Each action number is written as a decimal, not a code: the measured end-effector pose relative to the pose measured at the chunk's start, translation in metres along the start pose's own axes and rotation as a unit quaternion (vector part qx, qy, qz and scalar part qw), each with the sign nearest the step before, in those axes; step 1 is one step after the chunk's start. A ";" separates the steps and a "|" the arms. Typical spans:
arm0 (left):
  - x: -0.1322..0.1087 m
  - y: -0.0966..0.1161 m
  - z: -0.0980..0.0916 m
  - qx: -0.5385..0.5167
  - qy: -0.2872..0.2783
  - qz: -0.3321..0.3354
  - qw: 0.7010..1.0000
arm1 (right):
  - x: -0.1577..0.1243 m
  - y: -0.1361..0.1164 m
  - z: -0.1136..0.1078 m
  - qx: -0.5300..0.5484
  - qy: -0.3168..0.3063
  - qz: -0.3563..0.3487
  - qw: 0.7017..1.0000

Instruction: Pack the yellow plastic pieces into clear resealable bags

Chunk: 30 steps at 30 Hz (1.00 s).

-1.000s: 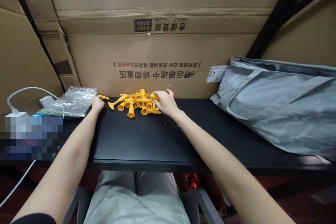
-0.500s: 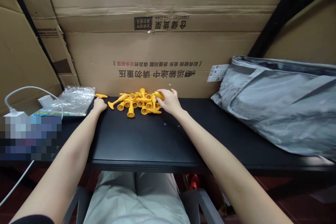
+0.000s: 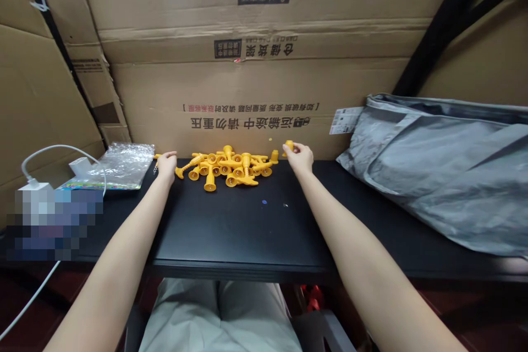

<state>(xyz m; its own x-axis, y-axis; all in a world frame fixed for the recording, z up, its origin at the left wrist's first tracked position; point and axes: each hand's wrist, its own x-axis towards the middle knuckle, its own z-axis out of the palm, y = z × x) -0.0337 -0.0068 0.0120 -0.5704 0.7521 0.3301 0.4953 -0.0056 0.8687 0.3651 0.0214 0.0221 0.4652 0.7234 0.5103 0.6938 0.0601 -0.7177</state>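
Yellow plastic pieces, several with bell-shaped ends and some with T-shaped handles, lie heaped at the back of the black table. My right hand, just right of the heap, pinches a small yellow plastic piece between thumb and fingers, raised against the cardboard. To the left of the heap, my left hand is closed over a yellow T-shaped piece. Only one end of that piece shows; the rest is hidden behind the hand.
A clear plastic bag and a white charger with a cable are at the left. On the right rests a large grey bag. A cardboard panel stands behind the black table.
My right hand has moved right, away from the heap, with a yellow piece in it. My left hand has moved up over the T-shaped piece. The view has shifted slightly.
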 end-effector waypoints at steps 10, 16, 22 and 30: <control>-0.028 0.005 0.001 -0.070 -0.032 -0.015 0.997 | 0.000 0.021 0.020 -0.020 -0.038 0.117 0.992; -0.034 0.007 0.000 -0.057 -0.038 -0.001 0.998 | 0.006 0.030 0.035 -0.025 -0.044 0.146 0.988; -0.038 0.007 0.000 -0.032 -0.047 0.005 0.998 | 0.016 0.045 0.049 -0.046 -0.025 0.153 0.987; -0.035 0.001 0.003 0.027 -0.075 0.053 0.995 | 0.018 0.043 0.054 -0.033 -0.032 0.160 0.986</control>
<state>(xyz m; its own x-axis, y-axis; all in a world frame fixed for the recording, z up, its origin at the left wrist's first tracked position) -0.0115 -0.0307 0.0002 -0.4106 0.8391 0.3567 0.5839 -0.0585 0.8097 0.3735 0.0738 -0.0248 0.6314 0.7406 0.2300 0.5527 -0.2217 -0.8033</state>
